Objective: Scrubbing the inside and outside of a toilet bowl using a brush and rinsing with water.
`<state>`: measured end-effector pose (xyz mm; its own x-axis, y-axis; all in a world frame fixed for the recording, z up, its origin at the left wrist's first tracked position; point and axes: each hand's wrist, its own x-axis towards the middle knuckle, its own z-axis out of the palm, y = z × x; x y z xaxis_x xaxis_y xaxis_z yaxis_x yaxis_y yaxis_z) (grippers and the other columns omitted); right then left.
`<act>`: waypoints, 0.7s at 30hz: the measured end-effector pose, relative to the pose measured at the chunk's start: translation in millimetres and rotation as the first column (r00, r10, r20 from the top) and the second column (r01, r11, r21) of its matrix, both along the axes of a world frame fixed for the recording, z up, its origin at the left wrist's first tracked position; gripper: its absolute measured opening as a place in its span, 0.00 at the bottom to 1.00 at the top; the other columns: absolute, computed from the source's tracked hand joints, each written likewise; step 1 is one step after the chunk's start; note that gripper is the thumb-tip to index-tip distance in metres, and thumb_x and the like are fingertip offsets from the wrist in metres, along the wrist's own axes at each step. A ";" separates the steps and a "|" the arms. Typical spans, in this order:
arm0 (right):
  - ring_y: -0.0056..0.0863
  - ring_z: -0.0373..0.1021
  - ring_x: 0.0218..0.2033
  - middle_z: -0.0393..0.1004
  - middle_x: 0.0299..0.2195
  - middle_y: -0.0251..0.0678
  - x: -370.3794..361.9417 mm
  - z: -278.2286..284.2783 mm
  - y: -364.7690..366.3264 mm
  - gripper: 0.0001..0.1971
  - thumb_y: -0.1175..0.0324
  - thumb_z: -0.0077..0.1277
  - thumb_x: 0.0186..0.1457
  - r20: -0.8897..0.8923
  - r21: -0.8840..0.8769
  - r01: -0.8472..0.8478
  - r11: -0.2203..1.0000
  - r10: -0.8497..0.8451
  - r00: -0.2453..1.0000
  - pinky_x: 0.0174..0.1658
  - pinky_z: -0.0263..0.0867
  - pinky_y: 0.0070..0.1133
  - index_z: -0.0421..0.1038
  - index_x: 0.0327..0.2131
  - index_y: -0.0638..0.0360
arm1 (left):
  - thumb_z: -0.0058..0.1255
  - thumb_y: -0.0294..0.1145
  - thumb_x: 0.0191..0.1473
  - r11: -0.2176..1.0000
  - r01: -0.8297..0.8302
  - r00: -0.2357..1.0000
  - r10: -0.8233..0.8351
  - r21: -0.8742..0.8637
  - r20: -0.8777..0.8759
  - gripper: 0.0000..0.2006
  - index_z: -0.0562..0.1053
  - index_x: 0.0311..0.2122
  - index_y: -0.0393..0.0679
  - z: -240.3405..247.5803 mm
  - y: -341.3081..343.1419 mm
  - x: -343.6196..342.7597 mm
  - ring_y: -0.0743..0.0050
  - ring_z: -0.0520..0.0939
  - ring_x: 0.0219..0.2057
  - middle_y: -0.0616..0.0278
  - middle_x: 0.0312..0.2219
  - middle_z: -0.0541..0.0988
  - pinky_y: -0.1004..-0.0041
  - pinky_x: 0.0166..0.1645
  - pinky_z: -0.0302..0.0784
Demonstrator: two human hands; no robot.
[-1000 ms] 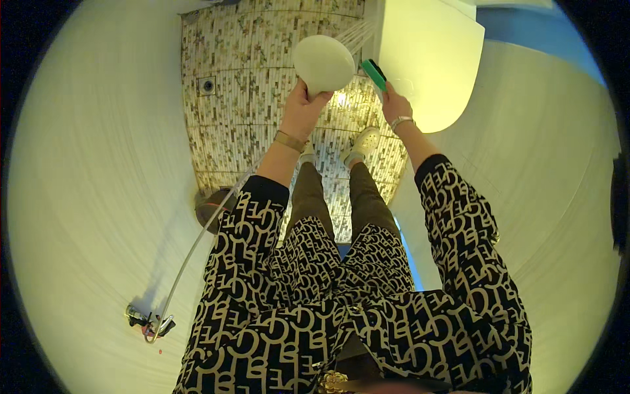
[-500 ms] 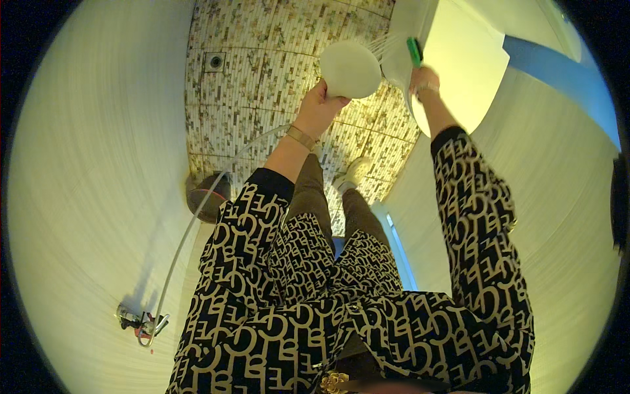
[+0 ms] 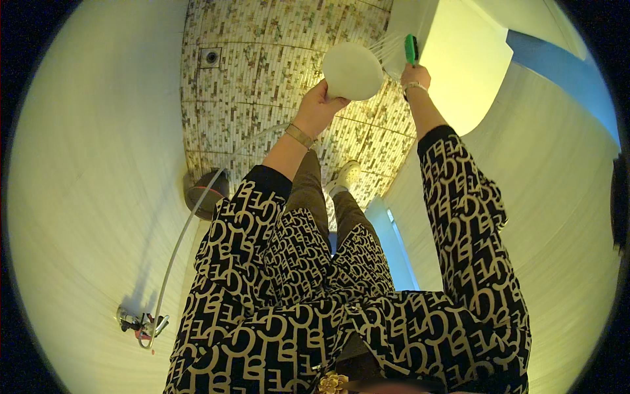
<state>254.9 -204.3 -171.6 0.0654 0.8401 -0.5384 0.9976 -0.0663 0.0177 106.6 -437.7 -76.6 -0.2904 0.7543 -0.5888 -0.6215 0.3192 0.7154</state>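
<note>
My left hand (image 3: pixel 315 109) grips a large round white shower head (image 3: pixel 352 72) by its neck. Thin streams of water spray (image 3: pixel 388 48) come out of its far side, toward the right. In my right hand (image 3: pixel 416 79) is a green scrub brush (image 3: pixel 411 49), its head pointing away from me beside a pale, yellow-lit panel (image 3: pixel 463 69). Water reaches the pale surface just left of the brush. The bristles are too small to make out. From under my left wrist a grey hose (image 3: pixel 176 253) curves down to a tap (image 3: pixel 146 328) on the left wall.
Mosaic-patterned tiles cover the floor (image 3: pixel 243 82), with a square drain (image 3: pixel 210 58) at the far left. A dark round bin (image 3: pixel 207 194) stands against the left wall (image 3: pixel 98 171). My pale clog (image 3: pixel 349 175) is on the floor between my arms. The right wall (image 3: pixel 545 184) curves close by.
My right hand has moved left and slightly away from me with the brush, leaving the panel's edge. The shower head has barely shifted and still sprays. My visible foot has moved slightly left.
</note>
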 end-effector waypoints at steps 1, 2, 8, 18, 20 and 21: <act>0.47 0.73 0.35 0.75 0.32 0.51 8.8 -0.8 0.4 0.21 0.56 0.37 0.58 0.001 0.005 0.011 1.000 -0.011 1.000 0.38 0.69 0.35 0.74 0.33 0.65 | 0.54 0.26 0.49 1.000 0.011 1.000 -0.011 0.005 0.001 0.22 0.66 0.50 0.37 0.7 3.7 2.7 0.71 0.74 0.45 0.58 0.44 0.74 0.72 0.50 0.70; 0.47 0.73 0.35 0.75 0.32 0.50 21.1 -0.4 -4.3 0.21 0.56 0.37 0.58 0.032 -0.081 -0.094 0.992 0.097 0.995 0.38 0.69 0.34 0.74 0.33 0.65 | 0.55 0.26 0.49 0.999 0.035 0.999 -0.035 -0.006 0.018 0.22 0.66 0.51 0.37 2.0 7.5 6.5 0.71 0.74 0.45 0.58 0.44 0.74 0.72 0.50 0.70; 0.41 0.72 0.27 0.75 0.29 0.49 125.0 12.6 -107.4 0.21 0.55 0.41 0.58 0.212 -0.240 0.131 0.962 -0.080 0.974 0.32 0.69 0.34 0.73 0.32 0.66 | 0.55 0.28 0.49 0.995 0.068 0.997 -0.070 -0.068 -0.020 0.23 0.66 0.51 0.38 9.7 -5.1 19.9 0.71 0.74 0.45 0.58 0.44 0.74 0.71 0.50 0.70; 0.37 0.72 0.26 0.75 0.26 0.42 119.7 26.5 -49.8 0.21 0.51 0.38 0.59 -0.072 -0.154 -0.490 0.858 0.485 0.872 0.33 0.67 0.32 0.74 0.32 0.59 | 0.56 0.29 0.48 0.994 0.111 0.989 -0.109 0.021 -0.096 0.19 0.70 0.46 0.38 0.4 -4.3 72.0 0.73 0.77 0.40 0.59 0.40 0.76 0.73 0.46 0.72; 0.37 0.72 0.26 0.75 0.26 0.41 115.8 36.3 -44.8 0.21 0.51 0.38 0.59 -0.103 -0.207 -0.485 0.850 0.474 0.875 0.34 0.67 0.32 0.74 0.33 0.56 | 0.57 0.29 0.48 0.992 0.123 0.990 -0.121 0.016 -0.075 0.19 0.70 0.46 0.38 6.5 -3.2 79.5 0.73 0.77 0.40 0.59 0.40 0.76 0.73 0.46 0.72; 0.37 0.72 0.27 0.75 0.26 0.39 126.4 36.0 -40.6 0.20 0.51 0.38 0.59 -0.077 -0.242 -0.498 0.833 0.495 0.865 0.34 0.67 0.32 0.74 0.33 0.55 | 0.57 0.29 0.48 0.983 0.179 0.974 -0.182 -0.039 -0.136 0.18 0.70 0.45 0.38 10.0 -0.6 85.5 0.73 0.77 0.40 0.59 0.40 0.76 0.73 0.46 0.72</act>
<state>381.3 -244.9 -135.7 -0.3318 0.5984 -0.7293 0.8952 0.4435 -0.0435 192.1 -438.3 -66.6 -0.2308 0.7865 -0.5728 -0.4477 0.4369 0.7802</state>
